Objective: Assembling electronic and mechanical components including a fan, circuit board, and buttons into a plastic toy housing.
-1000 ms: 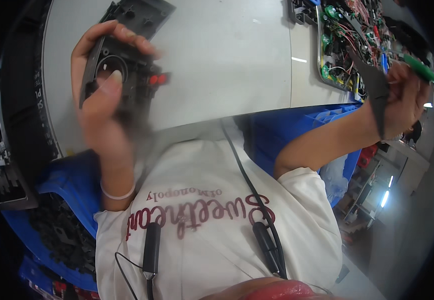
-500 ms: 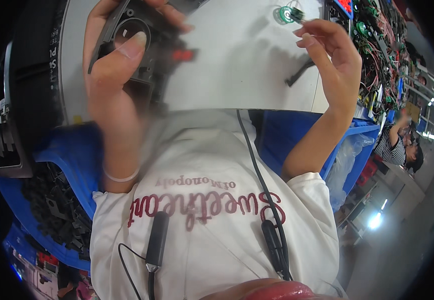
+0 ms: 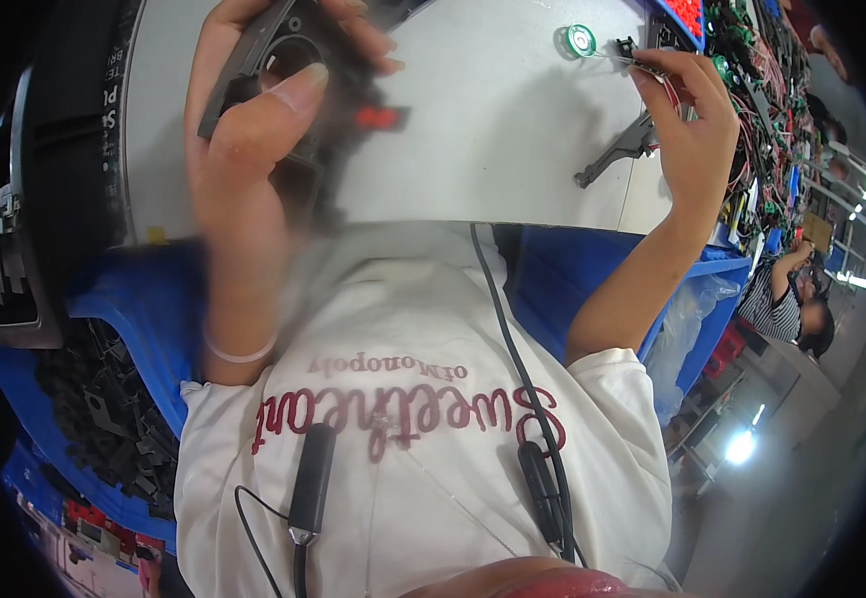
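Observation:
My left hand (image 3: 254, 145) is wrapped round a dark grey plastic housing (image 3: 305, 42) with a round recess, its thumb lying over the recess. A blurred red part (image 3: 378, 118) shows beside the housing; whether it is attached I cannot tell. Over the right of the white table, my right hand (image 3: 697, 120) pinches thin wires of an electronic assembly. From these wires extends a green round disc (image 3: 580, 41), like a small speaker, and a small black piece (image 3: 626, 46) shows near the fingertips. Below that hand, a slim dark grey plastic piece (image 3: 614, 157) lies on the table.
Wired electronic parts (image 3: 760, 115) are heaped beyond the table's right side, near a blue tray of red parts (image 3: 688, 14). Blue bins stand on both sides, the left one holding dark plastic pieces (image 3: 114, 419), the right one a clear bag (image 3: 692, 309). A person in stripes (image 3: 774, 299) is far right.
My right hand has shifted a little right, and the wires and black piece now show more plainly. My left hand and the housing have moved slightly right.

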The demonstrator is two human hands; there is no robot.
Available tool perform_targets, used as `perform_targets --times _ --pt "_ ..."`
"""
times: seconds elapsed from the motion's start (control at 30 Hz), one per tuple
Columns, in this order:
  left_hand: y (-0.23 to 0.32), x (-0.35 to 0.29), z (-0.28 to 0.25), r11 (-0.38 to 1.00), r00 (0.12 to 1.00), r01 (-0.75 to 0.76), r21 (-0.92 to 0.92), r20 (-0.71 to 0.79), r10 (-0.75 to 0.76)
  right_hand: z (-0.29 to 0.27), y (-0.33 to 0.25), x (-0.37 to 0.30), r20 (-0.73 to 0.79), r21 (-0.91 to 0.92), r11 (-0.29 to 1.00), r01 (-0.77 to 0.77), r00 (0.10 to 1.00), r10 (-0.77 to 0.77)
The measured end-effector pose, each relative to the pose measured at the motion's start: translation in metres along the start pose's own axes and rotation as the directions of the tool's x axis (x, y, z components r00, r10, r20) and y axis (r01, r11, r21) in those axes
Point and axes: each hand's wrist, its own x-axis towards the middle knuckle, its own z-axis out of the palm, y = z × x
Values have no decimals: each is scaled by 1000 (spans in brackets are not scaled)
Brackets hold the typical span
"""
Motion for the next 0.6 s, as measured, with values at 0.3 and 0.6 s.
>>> perform_targets --times 0.3,0.6 --pt "0 -1 4 1000 999 30 2 -41 -30 3 -8 3 -57 715 687 -128 969 240" --pt "1 -3 3 999 998 43 25 -50 -41 -1 13 2 161 679 694 -238 971 176"
